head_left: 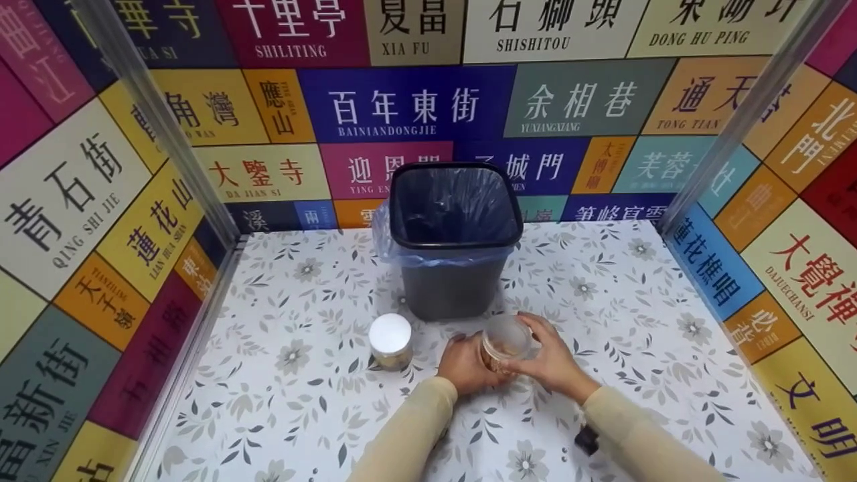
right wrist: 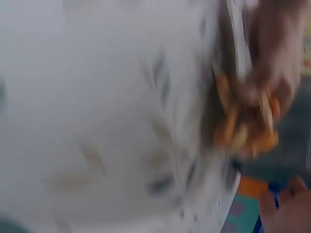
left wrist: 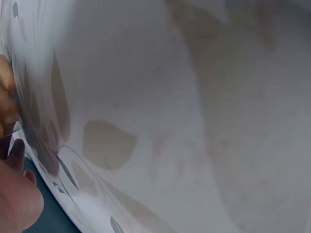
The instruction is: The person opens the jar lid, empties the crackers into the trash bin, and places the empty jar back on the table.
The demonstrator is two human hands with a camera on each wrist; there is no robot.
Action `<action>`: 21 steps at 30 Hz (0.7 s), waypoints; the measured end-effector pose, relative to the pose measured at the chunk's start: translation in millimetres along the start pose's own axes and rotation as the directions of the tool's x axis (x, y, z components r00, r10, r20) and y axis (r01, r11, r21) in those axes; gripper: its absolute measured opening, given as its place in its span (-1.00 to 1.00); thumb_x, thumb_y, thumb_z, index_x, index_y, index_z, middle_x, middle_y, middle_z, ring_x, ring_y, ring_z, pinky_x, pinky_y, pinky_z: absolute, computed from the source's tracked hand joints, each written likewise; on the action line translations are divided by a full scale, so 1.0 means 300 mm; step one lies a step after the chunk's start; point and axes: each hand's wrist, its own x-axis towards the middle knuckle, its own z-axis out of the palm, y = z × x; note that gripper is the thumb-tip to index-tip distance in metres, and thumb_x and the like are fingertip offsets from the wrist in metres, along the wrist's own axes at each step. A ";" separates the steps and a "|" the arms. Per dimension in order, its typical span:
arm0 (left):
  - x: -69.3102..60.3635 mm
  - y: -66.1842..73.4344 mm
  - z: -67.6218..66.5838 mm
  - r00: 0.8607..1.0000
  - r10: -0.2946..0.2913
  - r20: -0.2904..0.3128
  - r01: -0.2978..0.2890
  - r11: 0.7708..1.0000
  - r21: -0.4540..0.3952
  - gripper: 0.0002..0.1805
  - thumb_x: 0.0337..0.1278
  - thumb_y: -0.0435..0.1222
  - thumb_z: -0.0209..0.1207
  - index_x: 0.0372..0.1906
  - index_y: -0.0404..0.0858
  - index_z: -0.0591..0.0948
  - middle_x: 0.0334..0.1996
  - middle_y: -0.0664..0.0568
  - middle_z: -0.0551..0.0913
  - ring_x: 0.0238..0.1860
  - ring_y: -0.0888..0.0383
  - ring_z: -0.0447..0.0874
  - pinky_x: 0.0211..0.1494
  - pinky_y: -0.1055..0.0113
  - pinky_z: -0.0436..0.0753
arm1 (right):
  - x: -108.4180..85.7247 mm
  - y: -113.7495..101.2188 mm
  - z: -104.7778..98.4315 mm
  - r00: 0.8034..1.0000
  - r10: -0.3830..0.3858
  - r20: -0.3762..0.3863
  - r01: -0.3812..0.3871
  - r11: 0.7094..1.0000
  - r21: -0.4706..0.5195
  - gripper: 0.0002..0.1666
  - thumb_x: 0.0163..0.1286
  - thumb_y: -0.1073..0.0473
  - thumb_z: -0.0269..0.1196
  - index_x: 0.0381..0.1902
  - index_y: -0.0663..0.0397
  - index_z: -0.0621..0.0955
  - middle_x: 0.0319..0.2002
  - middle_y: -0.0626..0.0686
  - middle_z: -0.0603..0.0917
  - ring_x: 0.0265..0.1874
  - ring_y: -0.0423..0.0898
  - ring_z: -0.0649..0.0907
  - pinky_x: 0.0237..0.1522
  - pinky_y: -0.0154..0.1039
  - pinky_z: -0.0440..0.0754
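Note:
In the head view, both hands hold a clear jar (head_left: pixel 503 340) in front of the bin. Brownish pieces show inside its lower part. My left hand (head_left: pixel 469 368) grips the jar low on its left side. My right hand (head_left: pixel 556 358) curls round its upper right side, thumb near the front. Whether a see-through lid covers the top, I cannot tell. At the left wrist view's edge, part of the jar with orange-brown pieces (left wrist: pixel 7 97) shows. Motion blurs the same pieces (right wrist: pixel 245 131) in the right wrist view.
A second jar (head_left: pixel 390 341) with a white lid stands upright left of my hands. Behind is a dark grey bin (head_left: pixel 455 288) lined with a bluish plastic bag (head_left: pixel 385 234). The tabletop (head_left: pixel 321 395) has a floral cover; panels (head_left: pixel 408 110) with lettering surround it.

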 end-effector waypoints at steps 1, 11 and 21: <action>-0.001 0.001 0.001 1.000 0.003 -0.003 -0.003 1.000 -0.001 -0.27 -0.37 0.29 0.44 -0.03 -0.02 0.60 -0.34 0.29 0.69 -0.24 0.22 0.67 0.34 0.25 0.37 | 0.013 0.007 -0.021 0.998 -0.025 0.051 0.025 1.000 0.014 0.13 -0.16 0.07 0.66 0.38 0.17 0.41 0.35 0.14 0.40 0.28 0.13 0.42 0.27 0.16 0.40; 0.002 -0.001 -0.008 0.999 -0.039 0.033 0.040 0.998 -0.043 -0.21 -0.39 0.34 0.43 0.00 -0.02 0.60 -0.28 0.28 0.68 -0.21 0.22 0.65 0.27 0.29 0.44 | 0.053 0.009 -0.064 0.974 -0.137 0.178 0.126 0.989 0.073 0.10 -0.18 0.27 0.64 0.35 0.37 0.40 0.32 0.35 0.38 0.26 0.31 0.41 0.16 0.27 0.48; 0.000 -0.001 -0.008 0.998 -0.041 0.040 0.042 0.999 -0.022 -0.23 -0.40 0.30 0.46 0.01 -0.01 0.59 -0.28 0.28 0.69 -0.18 0.18 0.66 0.30 0.29 0.39 | -0.024 -0.013 -0.018 0.997 0.023 0.077 -0.021 0.999 -0.025 0.34 -0.12 -0.04 0.64 0.53 0.11 0.17 0.44 0.24 0.23 0.36 0.20 0.30 0.27 0.12 0.42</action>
